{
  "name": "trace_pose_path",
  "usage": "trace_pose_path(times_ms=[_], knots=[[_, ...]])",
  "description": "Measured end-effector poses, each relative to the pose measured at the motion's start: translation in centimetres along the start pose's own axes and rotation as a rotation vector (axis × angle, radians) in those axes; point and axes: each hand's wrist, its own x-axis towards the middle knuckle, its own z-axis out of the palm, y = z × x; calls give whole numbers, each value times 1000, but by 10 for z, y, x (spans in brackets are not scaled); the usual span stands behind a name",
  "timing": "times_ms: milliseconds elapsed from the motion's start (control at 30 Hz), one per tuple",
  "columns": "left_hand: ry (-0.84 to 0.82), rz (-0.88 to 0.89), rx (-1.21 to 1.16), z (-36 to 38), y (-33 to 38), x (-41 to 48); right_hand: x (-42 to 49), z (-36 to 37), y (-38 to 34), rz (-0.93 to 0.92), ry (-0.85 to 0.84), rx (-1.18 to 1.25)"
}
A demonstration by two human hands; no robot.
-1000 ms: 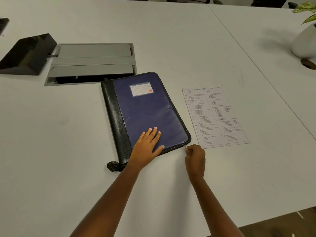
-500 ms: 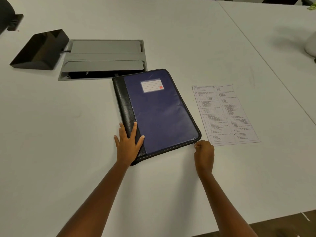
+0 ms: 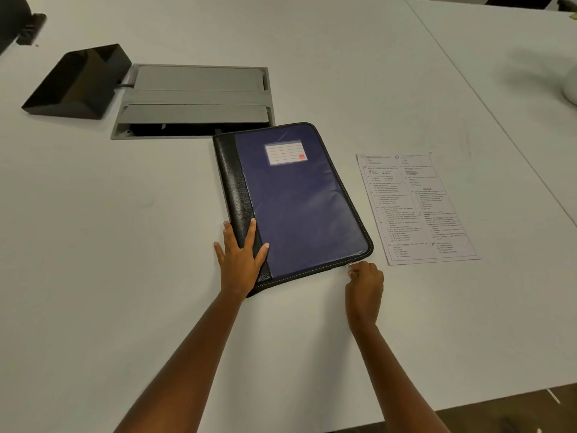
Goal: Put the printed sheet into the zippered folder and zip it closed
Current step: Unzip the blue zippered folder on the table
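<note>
The zippered folder [image 3: 296, 198] lies closed on the white table, blue cover up, with a black spine strip on its left and a white label near the top. My left hand [image 3: 242, 260] rests flat, fingers spread, on the folder's near left corner over the spine. My right hand [image 3: 363, 284] is at the folder's near right corner, fingers pinched on the small metal zipper pull [image 3: 349, 266]. The printed sheet [image 3: 415, 207] lies flat on the table just right of the folder, apart from both hands.
A grey cable hatch [image 3: 193, 98] is set into the table behind the folder, its front flap open on a dark slot. A black tray-like object [image 3: 78, 82] sits to the hatch's left. A table seam [image 3: 487, 101] runs diagonally at right. The table's near edge [image 3: 468, 404] is at lower right.
My left hand slid from the folder's blue cover to its near left corner on the spine. My right hand stayed pinched at the near right corner. The view shifted slightly.
</note>
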Motion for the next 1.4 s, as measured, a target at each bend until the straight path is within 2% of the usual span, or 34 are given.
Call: trace_pose_path(times_ms=[167,433,600,733,900,1233,1400], knots=[[18,7,-8,4,-2,1,-16,4,-10,-56,-28,3],[-8,10,-5,1,-1,0,-23,2,-19,-28,-96,14],[-82,161,18,-5,-7,-13,-17,-1,-14,-31,-129,-5],[-168,231,25,-9,-13,-29,-19,2,-14,46,-84,77],[-147,255,105,-17,-13,-32,-22,3,-15,56,-70,110],[-17,328,139,-9,-19,-26,-34,5,-24,-90,-80,71],[-48,277,109,-13,-18,-29,-37,7,-27,-135,-103,71]])
